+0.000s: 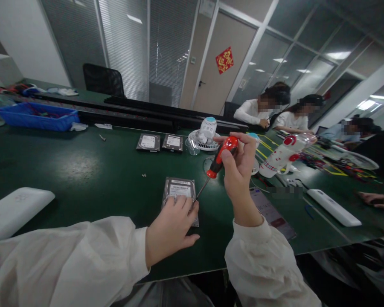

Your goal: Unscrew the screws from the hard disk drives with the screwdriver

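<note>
A hard drive point(183, 186) lies label side up on the green table in front of me. My left hand point(176, 221) rests across its lower part, fingers laid over the drive and thumb held apart. In my right hand point(241, 170) is a screwdriver point(220, 157) with a red and black handle, gripped at the handle and tilted. Its shaft slopes down to the drive's right edge, close to my left fingertips. Whether the tip sits in a screw cannot be made out. Several tiny screws point(144, 175) lie left of the drive.
Two more hard drives point(148, 142) point(173, 143) lie farther back, near a white fan point(208, 128) and a clear cup point(193, 146). A phone point(272, 213) and a white bottle point(280, 160) stand right. A blue basket point(40, 117) is far left. Other people sit at right.
</note>
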Demonstrator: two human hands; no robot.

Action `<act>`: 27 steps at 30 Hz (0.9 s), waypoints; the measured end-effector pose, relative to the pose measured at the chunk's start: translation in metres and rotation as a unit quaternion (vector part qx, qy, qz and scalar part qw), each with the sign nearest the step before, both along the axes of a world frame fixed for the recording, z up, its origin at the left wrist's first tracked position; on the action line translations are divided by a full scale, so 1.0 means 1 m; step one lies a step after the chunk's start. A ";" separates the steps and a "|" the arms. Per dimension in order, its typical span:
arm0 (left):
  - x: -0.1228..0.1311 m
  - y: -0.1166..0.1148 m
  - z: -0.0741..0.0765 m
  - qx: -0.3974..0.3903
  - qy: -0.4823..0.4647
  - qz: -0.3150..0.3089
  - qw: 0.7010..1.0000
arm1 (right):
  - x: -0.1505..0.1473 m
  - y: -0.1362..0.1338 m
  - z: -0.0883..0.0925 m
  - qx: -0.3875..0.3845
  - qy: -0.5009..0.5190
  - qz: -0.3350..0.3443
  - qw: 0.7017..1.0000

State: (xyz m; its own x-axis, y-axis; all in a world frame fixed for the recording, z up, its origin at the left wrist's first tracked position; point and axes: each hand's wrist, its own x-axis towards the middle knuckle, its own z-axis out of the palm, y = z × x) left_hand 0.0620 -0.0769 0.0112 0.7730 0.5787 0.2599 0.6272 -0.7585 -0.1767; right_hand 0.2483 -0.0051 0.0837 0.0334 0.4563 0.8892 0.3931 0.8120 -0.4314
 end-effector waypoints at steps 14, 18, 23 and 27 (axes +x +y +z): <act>0.000 0.000 -0.001 -0.004 0.003 0.001 1.000 | 0.005 -0.001 0.001 0.013 -0.035 -0.038 0.999; 0.000 0.000 -0.002 0.000 0.002 0.000 1.000 | 0.002 -0.002 0.004 0.039 -0.060 -0.104 0.992; -0.001 0.000 -0.002 0.003 0.001 -0.002 1.000 | 0.007 -0.003 0.002 -0.006 -0.037 -0.059 0.998; 0.000 0.000 -0.003 0.004 -0.002 -0.002 1.000 | 0.005 -0.003 0.001 -0.021 -0.004 0.004 1.000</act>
State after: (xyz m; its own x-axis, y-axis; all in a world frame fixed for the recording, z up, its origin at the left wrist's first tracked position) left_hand 0.0616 -0.0767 0.0082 0.7742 0.5736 0.2677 0.6250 -0.7597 -0.1796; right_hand 0.2534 -0.0079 0.0848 0.0233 0.4934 0.8695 0.3906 0.7961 -0.4622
